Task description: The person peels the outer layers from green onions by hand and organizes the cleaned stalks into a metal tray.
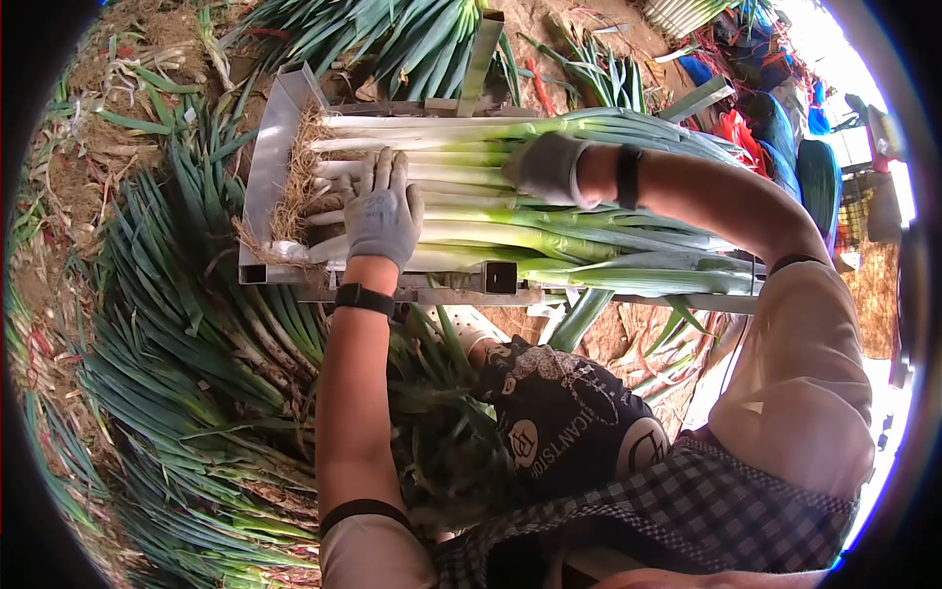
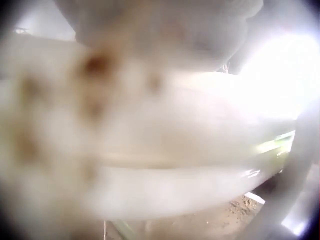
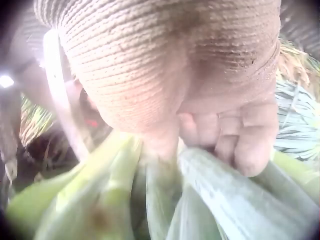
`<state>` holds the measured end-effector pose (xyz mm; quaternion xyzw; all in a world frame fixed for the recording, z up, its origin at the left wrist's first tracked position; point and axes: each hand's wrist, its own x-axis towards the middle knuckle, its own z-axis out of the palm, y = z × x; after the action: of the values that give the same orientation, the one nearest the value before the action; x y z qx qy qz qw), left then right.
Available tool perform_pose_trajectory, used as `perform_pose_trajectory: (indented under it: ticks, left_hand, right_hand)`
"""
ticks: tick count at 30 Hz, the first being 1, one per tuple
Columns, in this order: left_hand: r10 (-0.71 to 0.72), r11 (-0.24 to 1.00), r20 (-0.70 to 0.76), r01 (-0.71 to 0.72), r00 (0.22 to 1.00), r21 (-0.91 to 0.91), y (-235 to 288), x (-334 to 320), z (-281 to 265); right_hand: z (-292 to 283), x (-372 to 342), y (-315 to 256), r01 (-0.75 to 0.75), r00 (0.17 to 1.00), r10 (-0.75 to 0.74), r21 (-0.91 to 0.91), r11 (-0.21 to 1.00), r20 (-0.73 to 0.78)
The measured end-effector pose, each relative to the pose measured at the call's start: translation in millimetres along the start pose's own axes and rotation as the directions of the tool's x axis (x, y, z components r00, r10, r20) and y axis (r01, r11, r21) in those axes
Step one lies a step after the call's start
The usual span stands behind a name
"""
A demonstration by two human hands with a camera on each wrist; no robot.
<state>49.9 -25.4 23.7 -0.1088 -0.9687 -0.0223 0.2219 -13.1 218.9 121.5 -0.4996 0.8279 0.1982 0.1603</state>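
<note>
Several leeks lie side by side in a metal frame, roots at the left and green leaves to the right. My gloved left hand rests on their white stems near the roots, fingers straight. The left wrist view shows blurred pale stems close up, with part of the glove above. Farther right, my gloved right hand holds leeks where white turns to green. In the right wrist view, that hand has its fingers curled over green stalks.
Piles of leeks cover the ground at the left and lower left, with another bundle behind the frame. Metal posts rise from the frame's sides. A shoe shows beside its near edge. Blue and red items lie at the upper right.
</note>
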Motion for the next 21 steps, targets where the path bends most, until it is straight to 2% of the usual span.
perform_pose_trajectory:
  ticks: [1, 3, 4, 6, 7, 9, 10, 13, 14, 19, 21]
  left_hand:
    - [-0.005, 1.0, 0.003, 0.005, 1.0, 0.003, -2, -1, 5]
    - [-0.038, 0.979, 0.043, 0.046, 0.998, -0.2, -3, 1, 3]
    - [-0.05, 0.981, 0.034, 0.055, 0.998, -0.186, -1, 1, 2]
    - [-0.051, 0.985, 0.026, 0.055, 0.998, -0.162, 1, 2, -4]
    - [-0.052, 0.989, 0.023, 0.054, 0.998, -0.136, 1, 1, -7]
    - [-0.066, 0.99, 0.02, 0.068, 0.998, -0.125, 1, 2, -9]
    - [-0.07, 0.99, 0.021, 0.072, 0.997, -0.119, 3, 0, -9]
    - [-0.095, 0.979, -0.024, 0.089, 0.995, -0.182, 3, 0, -5]
    - [-0.087, 0.979, -0.023, 0.081, 0.996, -0.184, 2, 1, -1]
    - [-0.082, 0.982, 0.005, 0.081, 0.997, -0.173, -2, -1, -11]
    - [-0.108, 0.945, -0.178, 0.045, 0.978, -0.323, -2, -7, -35]
  right_hand:
    - [-9, -2, 8, 0.006, 1.0, -0.006, 0.0, 1.0, -0.001]
    - [-31, -6, 28, -0.17, 0.985, 0.163, 0.198, 0.965, 0.049]
    - [-27, -3, 41, -0.167, 0.986, 0.161, 0.195, 0.966, 0.047]
    - [-11, -5, 63, -0.351, 0.926, 0.352, -0.032, 0.936, 0.138]
    - [-5, -9, 66, -0.349, 0.926, 0.35, -0.035, 0.936, 0.141]
    - [-9, -9, 59, -0.324, 0.936, 0.286, 0.181, 0.929, 0.208]
    - [-9, -11, 55, -0.266, 0.948, 0.201, 0.27, 0.925, 0.246]
    - [-17, -14, 39, -0.299, 0.937, 0.25, 0.191, 0.935, 0.243]
    - [-6, -9, 39, -0.373, 0.917, 0.331, 0.18, 0.91, 0.224]
    - [11, 2, 49, -0.333, 0.935, 0.302, 0.17, 0.927, 0.187]
    - [1, -8, 38, -0.397, 0.914, 0.385, 0.083, 0.914, 0.131]
